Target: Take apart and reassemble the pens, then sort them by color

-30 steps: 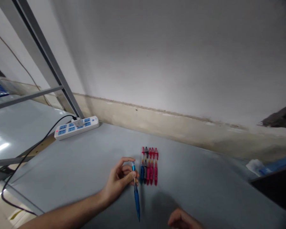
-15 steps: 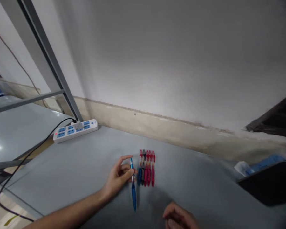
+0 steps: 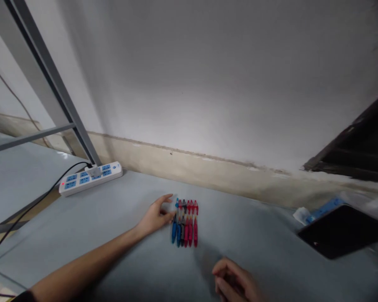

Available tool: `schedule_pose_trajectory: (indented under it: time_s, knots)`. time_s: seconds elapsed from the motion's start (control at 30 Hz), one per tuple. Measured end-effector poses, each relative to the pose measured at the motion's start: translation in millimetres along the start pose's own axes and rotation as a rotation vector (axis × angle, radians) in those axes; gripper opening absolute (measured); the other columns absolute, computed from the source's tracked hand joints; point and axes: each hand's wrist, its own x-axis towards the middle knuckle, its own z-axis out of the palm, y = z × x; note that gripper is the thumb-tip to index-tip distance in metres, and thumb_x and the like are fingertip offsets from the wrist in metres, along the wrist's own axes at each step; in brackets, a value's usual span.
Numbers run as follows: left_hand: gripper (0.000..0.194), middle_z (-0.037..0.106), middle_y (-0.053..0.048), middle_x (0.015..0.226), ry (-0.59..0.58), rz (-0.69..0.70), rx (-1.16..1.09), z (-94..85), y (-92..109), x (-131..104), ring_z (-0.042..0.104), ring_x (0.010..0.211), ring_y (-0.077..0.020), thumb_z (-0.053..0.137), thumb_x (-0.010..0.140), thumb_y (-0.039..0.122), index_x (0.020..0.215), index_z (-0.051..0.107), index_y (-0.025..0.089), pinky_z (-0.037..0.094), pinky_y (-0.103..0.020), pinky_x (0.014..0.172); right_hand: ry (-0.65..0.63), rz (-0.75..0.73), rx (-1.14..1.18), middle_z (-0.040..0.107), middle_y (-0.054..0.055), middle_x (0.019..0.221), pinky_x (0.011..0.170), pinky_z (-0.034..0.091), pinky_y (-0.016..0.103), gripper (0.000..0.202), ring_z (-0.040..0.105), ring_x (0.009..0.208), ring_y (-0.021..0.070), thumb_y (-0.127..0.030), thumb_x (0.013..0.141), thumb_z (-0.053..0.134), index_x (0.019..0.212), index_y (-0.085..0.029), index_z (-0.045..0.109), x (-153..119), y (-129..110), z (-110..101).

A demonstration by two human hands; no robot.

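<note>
Now blue pen [image 3: 174,226] laid beside row of pens [image 3: 186,224] — left hand [image 3: 156,216] loosened, fingertips touching.

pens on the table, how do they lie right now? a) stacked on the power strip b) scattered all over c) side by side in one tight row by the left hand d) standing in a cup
c: the pens lie flat, side by side in a tight row on the table, blue ones on the left and red ones on the right, with the left hand at the row's left edge.
</note>
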Motion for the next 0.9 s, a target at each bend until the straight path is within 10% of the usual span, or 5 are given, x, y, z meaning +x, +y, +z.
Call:
schedule_pose_trajectory:
  time_s: [0.13, 0.3, 0.57, 0.9]
  knots:
    - [0.047, 0.069, -0.008, 0.104, -0.096, 0.063, 0.082, -14.5, 0.8, -28.3, 0.07, 0.072, -0.0162, 0.074, 0.072, 0.014, 0.118, 0.065, 0.021, 0.058, -0.03, 0.068, 0.113, -0.172, -0.395, 0.067, 0.005, 0.086, 0.066, 0.052, 0.03, 0.014, 0.065, 0.074, 0.0192, -0.031, 0.091, 0.055, 0.098, -0.02, 0.062, 10.5, -18.6, -9.4]
    - [0.062, 0.068, -0.01, 0.119, -0.177, 0.2, 0.241, -15.2, 1.0, -49.4, 0.062, 0.112, -0.0298, 0.082, 0.066, 0.014, 0.124, 0.064, 0.026, 0.052, -0.046, 0.096, 0.143, -0.448, -0.817, 0.06, 0.014, 0.133, 0.104, 0.045, 0.052, 0.049, 0.055, 0.122, 0.0308, -0.014, 0.084, 0.059, 0.132, -0.02, 0.055, 39.9, -37.6, 0.8]
    - [0.045, 0.068, -0.01, 0.114, -0.218, 0.402, 0.44, 19.8, -10.2, -44.5, 0.062, 0.108, -0.0291, 0.078, 0.067, 0.008, 0.108, 0.068, 0.022, 0.05, -0.047, 0.097, 0.157, -0.555, -1.012, 0.061, 0.018, 0.127, 0.098, 0.054, 0.049, 0.044, 0.06, 0.115, 0.0328, -0.014, 0.08, 0.07, 0.124, -0.013, 0.062, 64.1, -20.7, 28.8]
    - [0.038, 0.07, -0.009, 0.105, -0.306, 0.507, 0.531, 63.0, 2.8, -50.3, 0.063, 0.101, -0.0267, 0.074, 0.07, -0.001, 0.102, 0.069, 0.018, 0.055, -0.04, 0.089, 0.222, -0.571, -1.055, 0.063, 0.015, 0.12, 0.096, 0.057, 0.043, 0.04, 0.064, 0.111, 0.0278, 0.002, 0.081, 0.06, 0.117, -0.015, 0.062, 27.5, -13.2, -0.4]
